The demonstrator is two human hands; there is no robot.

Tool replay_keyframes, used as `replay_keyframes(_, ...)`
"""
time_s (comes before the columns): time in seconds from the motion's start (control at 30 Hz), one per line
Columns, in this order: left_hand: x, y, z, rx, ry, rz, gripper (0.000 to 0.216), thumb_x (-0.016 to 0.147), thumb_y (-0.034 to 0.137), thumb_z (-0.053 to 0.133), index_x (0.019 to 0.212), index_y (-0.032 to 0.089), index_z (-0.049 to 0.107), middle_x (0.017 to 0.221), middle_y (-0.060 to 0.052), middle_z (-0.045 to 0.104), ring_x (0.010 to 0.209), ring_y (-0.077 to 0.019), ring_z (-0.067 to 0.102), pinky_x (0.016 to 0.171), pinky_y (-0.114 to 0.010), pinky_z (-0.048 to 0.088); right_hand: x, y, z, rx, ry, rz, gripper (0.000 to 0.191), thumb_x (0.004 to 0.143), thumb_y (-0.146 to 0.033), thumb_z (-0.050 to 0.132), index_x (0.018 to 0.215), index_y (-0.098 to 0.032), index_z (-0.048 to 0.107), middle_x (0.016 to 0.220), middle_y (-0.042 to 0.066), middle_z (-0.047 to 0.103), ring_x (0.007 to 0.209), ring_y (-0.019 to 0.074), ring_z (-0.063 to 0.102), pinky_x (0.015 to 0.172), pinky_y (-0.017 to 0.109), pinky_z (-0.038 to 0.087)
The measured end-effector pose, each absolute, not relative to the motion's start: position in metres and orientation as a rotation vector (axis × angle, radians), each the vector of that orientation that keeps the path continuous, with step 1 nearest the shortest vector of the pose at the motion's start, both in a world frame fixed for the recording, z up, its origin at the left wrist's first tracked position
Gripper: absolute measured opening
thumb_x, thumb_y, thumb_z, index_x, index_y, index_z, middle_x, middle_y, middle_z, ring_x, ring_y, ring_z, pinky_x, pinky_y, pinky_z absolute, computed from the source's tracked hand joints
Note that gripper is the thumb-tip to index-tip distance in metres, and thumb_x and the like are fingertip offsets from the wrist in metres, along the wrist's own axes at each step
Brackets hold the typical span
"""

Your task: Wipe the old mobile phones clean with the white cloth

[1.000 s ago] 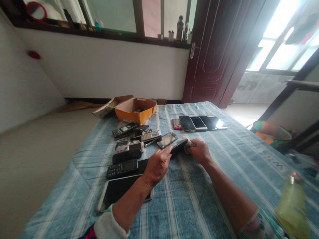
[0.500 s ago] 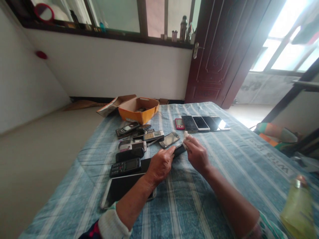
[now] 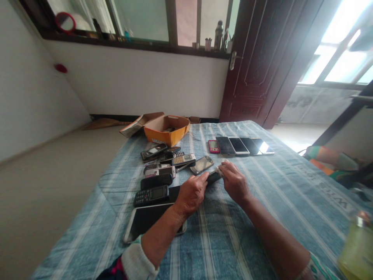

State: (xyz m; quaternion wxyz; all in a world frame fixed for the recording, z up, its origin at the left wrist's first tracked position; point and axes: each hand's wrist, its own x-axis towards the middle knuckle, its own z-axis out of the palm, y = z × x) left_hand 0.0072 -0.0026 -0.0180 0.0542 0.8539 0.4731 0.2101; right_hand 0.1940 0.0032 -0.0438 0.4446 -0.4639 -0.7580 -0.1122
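Observation:
My left hand (image 3: 190,193) is closed on the near end of a black phone (image 3: 212,178) that lies on the blue striped cloth (image 3: 221,241). At the phone's far end my right hand (image 3: 235,182) presses a small white cloth (image 3: 218,171) against it, fingers closed. Left of my hands several old keypad phones (image 3: 163,165) lie in a loose pile. Just beyond them sits a small touchscreen phone (image 3: 201,164). A large tablet (image 3: 142,223) lies under my left forearm.
A row of several smartphones (image 3: 240,146) lies farther back on the right. An open orange cardboard box (image 3: 166,129) stands at the table's far edge. A yellow-green bottle (image 3: 357,249) is at the near right. A dark wooden door (image 3: 262,62) stands behind.
My right hand with the white cloth has shifted slightly along the black phone's far end. The left hand keeps its hold. The camera view has drifted a little.

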Motion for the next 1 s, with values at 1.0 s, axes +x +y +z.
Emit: replay_keyframes(1.0,0.006,-0.002,-0.016,2.587,1.359,0.713,0.023,0.095,0.021,0.043,0.106,0.016,0.063,0.086,-0.006,0.071,0.080,-0.0190,0.065,0.072,-0.027,0.051,0.167,-0.016,-0.024,-1.033,-1.901,-0.183,0.029,0.093,-0.013,0.040,0.100,-0.020,0.068,0.097,0.009,0.060,0.092,0.0195,0.056,0.083,0.031,0.050)
